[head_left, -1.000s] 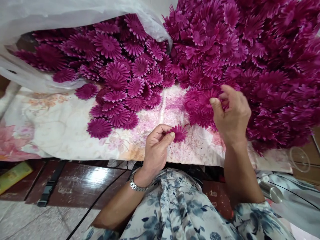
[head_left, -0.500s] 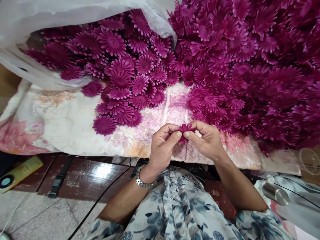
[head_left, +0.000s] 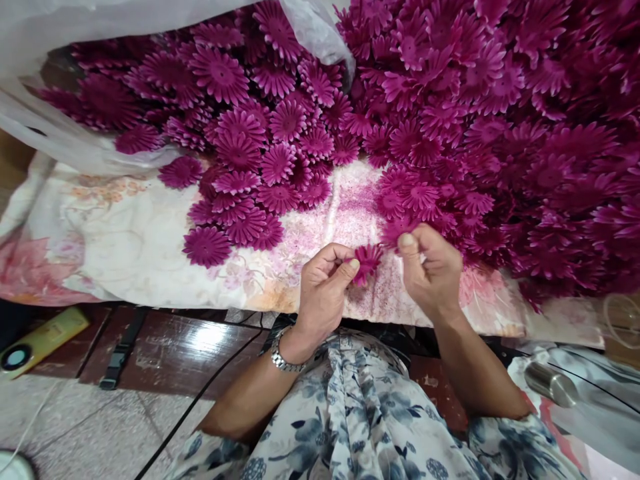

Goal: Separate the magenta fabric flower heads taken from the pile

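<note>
My left hand (head_left: 325,287) pinches a small magenta artificial flower (head_left: 369,265) between thumb and fingers, just above the cloth. To its right, my right hand (head_left: 434,270) is closed, thumb pressed against curled fingers, apart from that flower. Magenta petals touch or lie behind its fingertips; I cannot make out whether it grips any of them. Beyond both hands, a large heap of magenta flowers (head_left: 480,127) fills the right side. A smaller pile of matching flower heads (head_left: 237,150) spills from a white plastic bag (head_left: 45,143) on the left.
A floral cloth (head_left: 130,247) covers the work surface. Below its front edge are a dark red wooden bench (head_left: 170,360), a black strap buckle (head_left: 116,360) and a yellow device (head_left: 47,340). A metal cylinder (head_left: 550,385) lies at lower right.
My right hand has let go of the flower and moved right and slightly up, its fingers curling in. My left hand stays nearly in place, still holding the flower.
</note>
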The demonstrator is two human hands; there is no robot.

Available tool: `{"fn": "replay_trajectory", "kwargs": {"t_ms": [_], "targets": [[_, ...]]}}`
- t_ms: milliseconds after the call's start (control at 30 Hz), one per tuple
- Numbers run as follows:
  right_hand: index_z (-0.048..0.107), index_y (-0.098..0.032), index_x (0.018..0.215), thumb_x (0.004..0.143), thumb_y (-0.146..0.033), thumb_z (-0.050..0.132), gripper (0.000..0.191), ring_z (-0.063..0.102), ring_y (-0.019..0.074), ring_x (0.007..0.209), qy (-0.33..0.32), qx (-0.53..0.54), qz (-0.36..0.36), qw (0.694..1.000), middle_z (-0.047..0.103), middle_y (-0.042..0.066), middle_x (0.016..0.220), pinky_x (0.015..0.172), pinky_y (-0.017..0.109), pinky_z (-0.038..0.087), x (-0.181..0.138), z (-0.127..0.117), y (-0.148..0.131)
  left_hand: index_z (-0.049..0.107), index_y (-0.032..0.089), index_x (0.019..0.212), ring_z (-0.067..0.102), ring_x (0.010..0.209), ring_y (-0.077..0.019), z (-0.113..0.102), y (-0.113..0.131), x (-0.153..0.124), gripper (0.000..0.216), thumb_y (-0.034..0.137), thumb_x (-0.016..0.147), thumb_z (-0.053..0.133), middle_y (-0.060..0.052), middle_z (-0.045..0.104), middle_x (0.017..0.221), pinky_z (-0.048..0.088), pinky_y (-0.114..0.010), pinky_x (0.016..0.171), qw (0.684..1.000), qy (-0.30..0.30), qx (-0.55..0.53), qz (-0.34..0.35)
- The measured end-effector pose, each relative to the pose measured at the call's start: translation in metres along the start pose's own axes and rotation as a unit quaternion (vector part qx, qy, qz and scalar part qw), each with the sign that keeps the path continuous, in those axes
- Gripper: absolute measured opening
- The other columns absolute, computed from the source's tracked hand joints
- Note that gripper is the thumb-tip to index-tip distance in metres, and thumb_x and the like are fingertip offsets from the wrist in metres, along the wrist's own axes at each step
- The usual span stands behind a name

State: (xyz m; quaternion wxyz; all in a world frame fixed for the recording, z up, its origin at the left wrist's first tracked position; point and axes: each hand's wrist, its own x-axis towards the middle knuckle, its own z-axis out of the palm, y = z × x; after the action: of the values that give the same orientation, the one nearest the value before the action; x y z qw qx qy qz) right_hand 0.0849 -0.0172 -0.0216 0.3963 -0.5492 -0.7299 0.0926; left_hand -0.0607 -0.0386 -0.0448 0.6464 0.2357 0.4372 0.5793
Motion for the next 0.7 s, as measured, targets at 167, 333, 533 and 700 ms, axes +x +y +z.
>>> {"fn": "replay_trajectory", "kwargs": {"t_ms": [167,333,533,700], "targets": [[0.057,-0.017,0.103,0.088,-0.043,0.049,0.03,0.053,0.0186,0.076,0.083,-0.209,-0.029,0.974,0.059,0.008,0.084,0.072,0.034,0.044,0.033,-0.031,0.029,0.061,0.016,0.064,0.048,0.048,-0.0062,-0.002,0.003,0.001,0.02,0.026,0.059,0.078,0.003,0.057,0.057,0.04,-0.019,0.047,1.0,0.015,-0.008,-0.007],[0.059,-0.019,0.111,0.082,-0.047,0.059,0.04,0.055,0.0251,0.1,0.008,-0.154,-0.031,0.988,0.061,0.012,0.105,0.086,0.043,0.044,0.028,-0.03,0.021,0.061,0.016,0.064,0.049,0.045,-0.0063,0.0,0.003,0.0,0.021,0.025,0.058,0.079,0.004,0.056,0.055,0.042,-0.019,0.045,0.999,0.002,-0.041,-0.024],[0.058,-0.018,0.083,0.077,-0.04,0.068,0.024,0.06,0.0108,0.062,-0.233,0.325,0.17,0.901,0.064,-0.001,0.072,0.06,0.026,0.051,-0.005,0.007,-0.005,0.063,0.017,0.066,0.052,0.048,-0.0068,0.0,-0.001,-0.002,0.015,0.023,0.063,0.077,0.003,0.059,0.057,0.044,-0.019,0.049,0.999,-0.03,-0.034,-0.012],[0.056,-0.019,0.072,0.073,-0.035,0.071,0.022,0.06,0.01,0.053,-0.168,0.425,0.25,0.854,0.064,-0.003,0.062,0.054,0.024,0.05,-0.01,0.013,-0.01,0.065,0.017,0.07,0.052,0.051,-0.0067,-0.002,-0.003,-0.004,0.01,0.021,0.068,0.074,0.003,0.06,0.06,0.044,-0.019,0.052,0.998,-0.053,-0.021,0.003]]}}
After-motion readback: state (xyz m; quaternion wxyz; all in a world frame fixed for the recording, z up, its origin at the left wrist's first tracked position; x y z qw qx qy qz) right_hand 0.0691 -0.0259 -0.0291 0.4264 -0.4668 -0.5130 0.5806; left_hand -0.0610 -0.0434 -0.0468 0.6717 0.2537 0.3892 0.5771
